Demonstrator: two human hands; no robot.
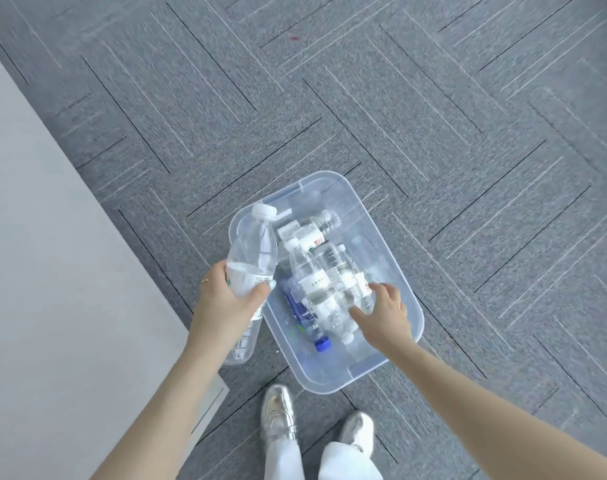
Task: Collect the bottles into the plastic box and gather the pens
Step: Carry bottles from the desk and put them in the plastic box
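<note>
clear bottle over the near-left rim of the plastic box, long axis running away from the person, white cap far; left hand fingers curled round its middle; right hand fingers spread, relaxed, touching bottles lying inside

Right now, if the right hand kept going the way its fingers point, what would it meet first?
Probably the clear plastic bottles lying in the translucent plastic box: the right hand reaches down over them, fingertips seemingly at them already, though depth is unclear.
</note>
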